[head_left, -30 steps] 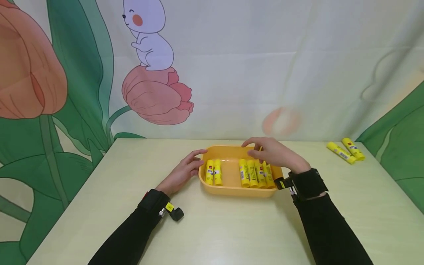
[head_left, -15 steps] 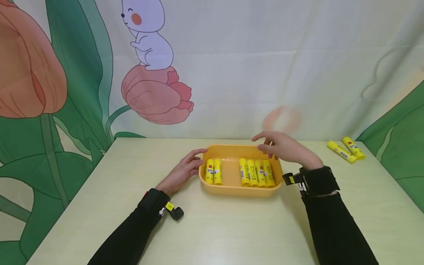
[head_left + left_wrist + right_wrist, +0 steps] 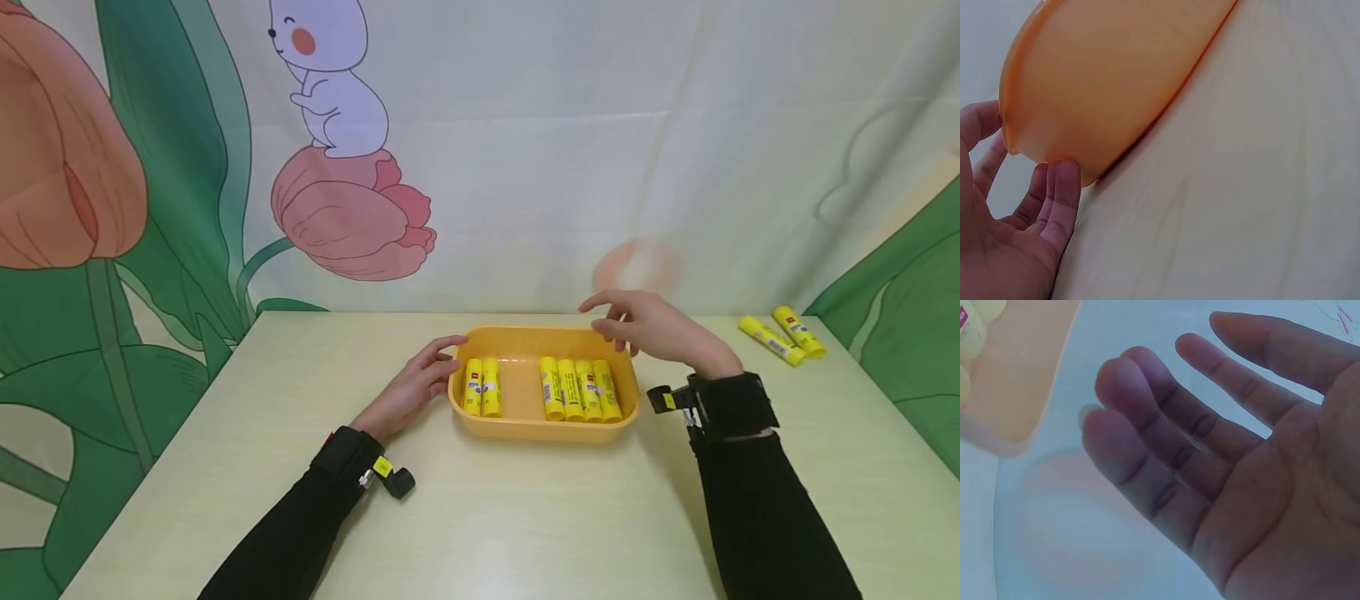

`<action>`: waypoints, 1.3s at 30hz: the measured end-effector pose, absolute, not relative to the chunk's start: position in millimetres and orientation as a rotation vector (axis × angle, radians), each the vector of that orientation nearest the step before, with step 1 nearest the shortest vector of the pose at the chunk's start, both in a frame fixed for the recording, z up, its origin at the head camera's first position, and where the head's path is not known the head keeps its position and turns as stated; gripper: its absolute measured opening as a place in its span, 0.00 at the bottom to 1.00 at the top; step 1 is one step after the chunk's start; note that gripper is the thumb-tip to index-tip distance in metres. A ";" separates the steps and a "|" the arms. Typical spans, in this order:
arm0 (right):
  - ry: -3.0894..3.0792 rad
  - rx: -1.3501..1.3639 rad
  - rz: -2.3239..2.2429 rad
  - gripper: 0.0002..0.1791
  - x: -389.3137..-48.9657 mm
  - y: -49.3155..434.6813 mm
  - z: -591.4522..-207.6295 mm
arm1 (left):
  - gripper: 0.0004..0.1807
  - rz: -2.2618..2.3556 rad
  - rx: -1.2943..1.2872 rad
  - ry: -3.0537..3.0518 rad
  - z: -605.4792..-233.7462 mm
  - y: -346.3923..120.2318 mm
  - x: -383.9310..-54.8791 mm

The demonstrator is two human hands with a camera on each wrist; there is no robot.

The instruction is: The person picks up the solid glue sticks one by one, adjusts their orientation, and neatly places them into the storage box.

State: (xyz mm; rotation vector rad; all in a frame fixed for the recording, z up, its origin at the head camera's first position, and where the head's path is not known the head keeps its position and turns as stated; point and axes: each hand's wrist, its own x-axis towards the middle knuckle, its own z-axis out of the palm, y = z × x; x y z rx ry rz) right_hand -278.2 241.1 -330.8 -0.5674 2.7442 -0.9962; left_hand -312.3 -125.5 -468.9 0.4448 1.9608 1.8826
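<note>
A yellow-orange plastic tray (image 3: 540, 430) stands on the table, seen in the head view. Two yellow glue sticks (image 3: 482, 388) lie side by side at its left end. Several more glue sticks (image 3: 580, 390) make a row towards its right end. My left hand (image 3: 408, 390) touches the tray's left end; in the left wrist view, its fingertips (image 3: 1067, 178) rest against the outer wall and one finger reaches the rim. Over the tray's back right corner hovers my right hand (image 3: 663, 333), holding nothing. Its fingers (image 3: 1166, 419) are loosely bent in the right wrist view.
Two more yellow glue sticks (image 3: 786, 333) lie on the table at the far right, close to the back edge. A printed cloth (image 3: 525, 167) with flowers and a cartoon animal hangs behind the pale table (image 3: 525, 525).
My right hand has risen from the glue sticks at the tray's right side and moved right and back. The left hand and the tray have stayed in place.
</note>
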 end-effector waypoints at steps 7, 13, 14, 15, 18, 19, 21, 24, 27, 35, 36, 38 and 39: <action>2.758 -0.564 -0.994 0.19 -279.9 250.3 -329.2 | 0.25 1.886 0.439 1.964 -469.7 -125.1 -312.5; 2.775 -0.558 -1.008 0.19 -277.1 260.1 -324.3 | 0.26 1.882 0.445 1.974 -469.9 -125.3 -312.6; 2.778 -0.550 -1.013 0.19 -276.6 262.0 -323.7 | 0.25 1.879 0.441 1.974 -469.9 -125.4 -312.6; 2.780 -0.543 -1.018 0.19 -276.3 263.8 -323.1 | 0.25 1.879 0.440 1.973 -469.6 -125.3 -312.5; 2.788 -0.527 -1.027 0.20 -276.6 269.8 -322.7 | 0.24 1.878 0.439 1.973 -469.1 -124.9 -312.1; 2.789 -0.521 -1.031 0.21 -276.8 271.6 -322.8 | 0.24 1.879 0.436 1.971 -468.9 -124.9 -312.1; 2.788 -0.510 -1.039 0.21 -277.3 274.7 -322.7 | 0.24 1.880 0.437 1.967 -468.5 -124.9 -312.0; 2.791 -0.494 -1.048 0.22 -277.6 278.8 -322.1 | 0.25 1.880 0.445 1.961 -467.4 -125.4 -311.6; 2.798 -0.493 -1.057 0.22 -277.0 283.3 -321.0 | 0.26 1.880 0.445 1.960 -466.1 -125.7 -311.3; 2.821 -0.459 -1.063 0.22 -275.7 300.3 -322.0 | 0.26 1.874 0.438 1.962 -466.2 -124.9 -311.4; 2.824 -0.455 -1.066 0.22 -275.6 302.8 -322.5 | 0.26 1.874 0.441 1.963 -466.4 -124.9 -311.4; 2.821 -0.445 -1.084 0.23 -275.6 307.4 -323.5 | 0.26 1.875 0.442 1.964 -467.0 -125.0 -311.3; 2.821 -0.440 -1.092 0.23 -275.3 309.5 -323.6 | 0.26 1.875 0.442 1.965 -467.2 -125.0 -311.4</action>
